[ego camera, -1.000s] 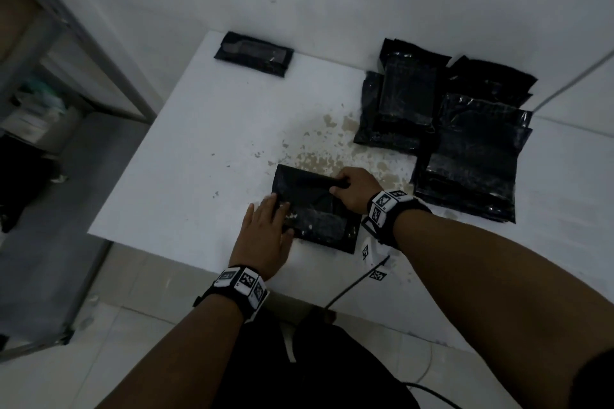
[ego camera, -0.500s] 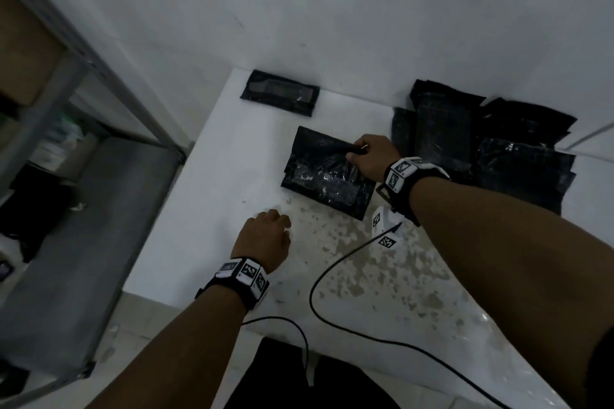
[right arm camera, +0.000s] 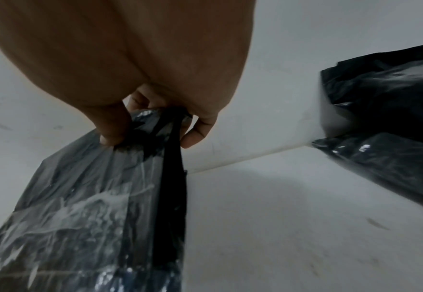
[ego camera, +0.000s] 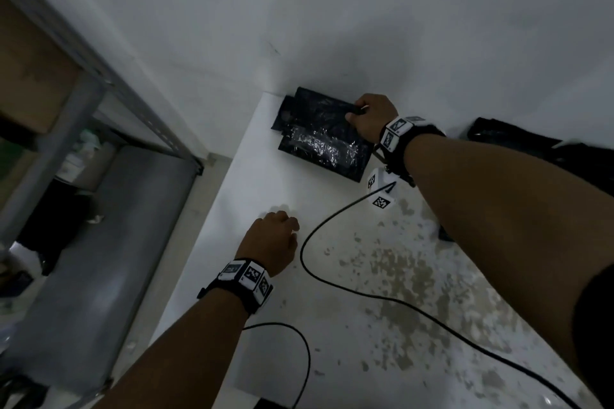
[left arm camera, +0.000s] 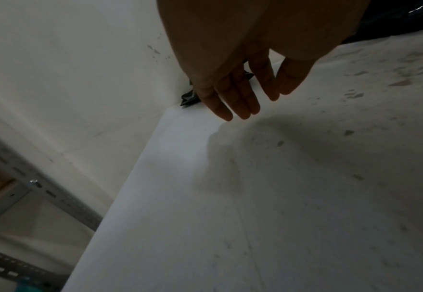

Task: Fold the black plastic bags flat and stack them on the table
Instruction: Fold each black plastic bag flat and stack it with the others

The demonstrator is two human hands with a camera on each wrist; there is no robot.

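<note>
My right hand [ego camera: 355, 113] pinches a folded black plastic bag [ego camera: 327, 143] by its far right edge. It holds the bag at the far left corner of the white table [ego camera: 252, 292], over another folded black bag [ego camera: 285, 114] that peeks out on the left. In the right wrist view my thumb and fingers [right arm camera: 110, 136] grip the bag [right arm camera: 92, 207]; I cannot tell whether it touches the bag below. My left hand [ego camera: 282, 226] hovers near the table's left edge, fingers [left arm camera: 240, 106] relaxed, holding nothing.
A pile of unfolded black bags [ego camera: 518, 139] lies at the back right against the wall, also in the right wrist view [right arm camera: 385, 118]. A black cable [ego camera: 332, 279] trails across the stained tabletop. A grey metal shelf rack [ego camera: 83, 83] stands left of the table.
My right hand has carried the folded bag from the table's near side to the far left corner, over the other folded bag. My left hand let go of it and stayed back.
</note>
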